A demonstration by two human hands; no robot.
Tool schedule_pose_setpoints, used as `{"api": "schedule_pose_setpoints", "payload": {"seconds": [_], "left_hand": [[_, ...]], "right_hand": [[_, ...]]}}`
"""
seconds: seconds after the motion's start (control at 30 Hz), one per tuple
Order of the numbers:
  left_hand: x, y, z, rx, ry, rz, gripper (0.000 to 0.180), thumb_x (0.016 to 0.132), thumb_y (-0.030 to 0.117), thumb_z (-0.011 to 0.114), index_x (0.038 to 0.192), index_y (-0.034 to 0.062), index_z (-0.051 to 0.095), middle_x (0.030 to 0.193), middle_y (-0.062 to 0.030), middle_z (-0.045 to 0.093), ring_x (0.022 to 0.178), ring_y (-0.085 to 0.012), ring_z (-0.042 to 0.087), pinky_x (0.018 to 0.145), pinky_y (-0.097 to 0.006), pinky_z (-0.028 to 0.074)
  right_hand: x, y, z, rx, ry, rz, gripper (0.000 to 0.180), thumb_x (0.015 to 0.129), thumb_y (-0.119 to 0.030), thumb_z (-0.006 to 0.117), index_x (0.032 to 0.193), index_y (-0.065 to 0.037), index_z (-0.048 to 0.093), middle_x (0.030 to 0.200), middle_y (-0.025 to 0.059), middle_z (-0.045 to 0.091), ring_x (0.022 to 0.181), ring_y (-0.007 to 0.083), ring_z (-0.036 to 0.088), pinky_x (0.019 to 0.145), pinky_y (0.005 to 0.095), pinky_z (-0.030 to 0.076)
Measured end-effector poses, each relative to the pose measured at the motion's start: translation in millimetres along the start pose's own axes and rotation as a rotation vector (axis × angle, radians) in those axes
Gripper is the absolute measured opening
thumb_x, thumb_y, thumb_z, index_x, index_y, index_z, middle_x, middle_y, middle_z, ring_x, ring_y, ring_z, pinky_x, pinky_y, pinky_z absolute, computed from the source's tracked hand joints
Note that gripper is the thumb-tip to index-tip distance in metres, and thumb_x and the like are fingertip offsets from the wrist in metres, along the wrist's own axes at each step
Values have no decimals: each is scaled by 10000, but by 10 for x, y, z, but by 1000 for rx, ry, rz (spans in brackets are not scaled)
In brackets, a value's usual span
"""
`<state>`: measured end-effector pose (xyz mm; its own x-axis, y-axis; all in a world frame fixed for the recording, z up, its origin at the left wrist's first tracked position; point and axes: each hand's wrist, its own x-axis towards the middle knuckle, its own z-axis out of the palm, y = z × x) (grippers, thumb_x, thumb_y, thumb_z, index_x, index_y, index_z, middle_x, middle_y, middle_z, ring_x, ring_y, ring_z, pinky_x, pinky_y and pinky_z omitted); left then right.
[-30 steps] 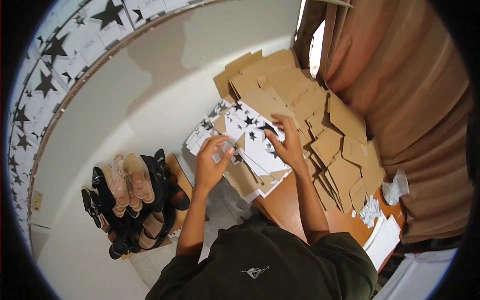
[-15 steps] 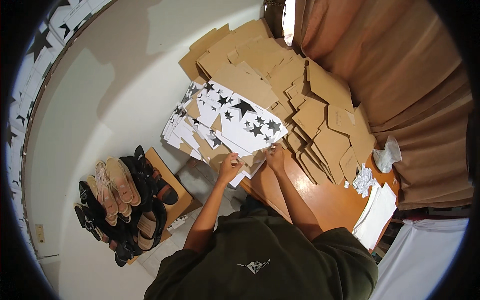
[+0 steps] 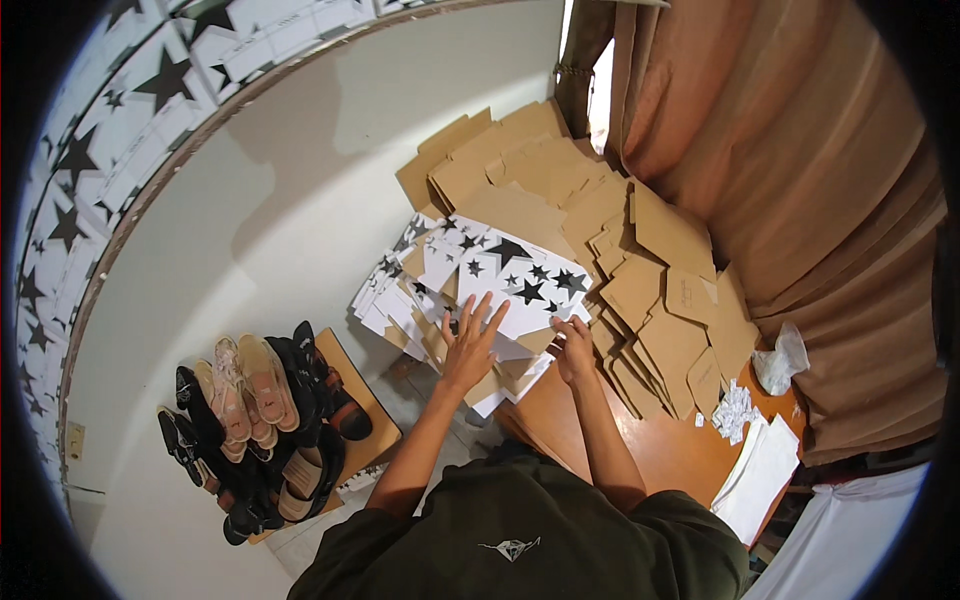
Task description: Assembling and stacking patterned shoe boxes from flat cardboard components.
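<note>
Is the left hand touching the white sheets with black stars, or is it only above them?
Touching. In the head view, the left hand lies flat with spread fingers on the star-printed sheets, with no gap visible.

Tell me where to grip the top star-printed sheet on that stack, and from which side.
Grip the top sheet at its near edge, coming from the person's side. That edge overhangs the stack above the table, so fingers could slip under it. The left hand lies flat on it and the right hand is already at that edge. Brown cardboard crowds the far and right sides.
</note>
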<state>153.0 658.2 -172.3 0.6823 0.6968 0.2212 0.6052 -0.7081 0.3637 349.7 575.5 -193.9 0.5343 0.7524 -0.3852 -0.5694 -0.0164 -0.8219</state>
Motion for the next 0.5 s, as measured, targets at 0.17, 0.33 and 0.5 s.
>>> {"api": "schedule_pose_setpoints", "payload": {"seconds": [0.17,0.33,0.5], "left_hand": [[208,18,-126,-79,191,184,825,787,133,804,1526,201,443,1560,-38,449,1483,-192,365,1176,-636,148],[437,82,-399,-208,616,291,462,824,-39,640,1275,55,675,1192,-122,726,1072,-295,709,912,-419,543],[379,491,-1062,-595,661,34,133,947,68,653,991,-35,725,804,-186,697,653,-331,646,611,-402,494]], "right_hand": [[-325,-459,384,109,-111,-152,58,956,-126,657,959,-103,604,883,7,645,762,119,638,656,324,577],[-736,-895,663,-33,-293,-338,303,1041,-289,609,1205,-35,628,1125,78,662,886,124,653,808,321,582],[-1040,-851,346,-495,-248,-636,623,927,-242,749,1434,-4,477,1378,157,558,1217,254,571,1033,384,484]]}}
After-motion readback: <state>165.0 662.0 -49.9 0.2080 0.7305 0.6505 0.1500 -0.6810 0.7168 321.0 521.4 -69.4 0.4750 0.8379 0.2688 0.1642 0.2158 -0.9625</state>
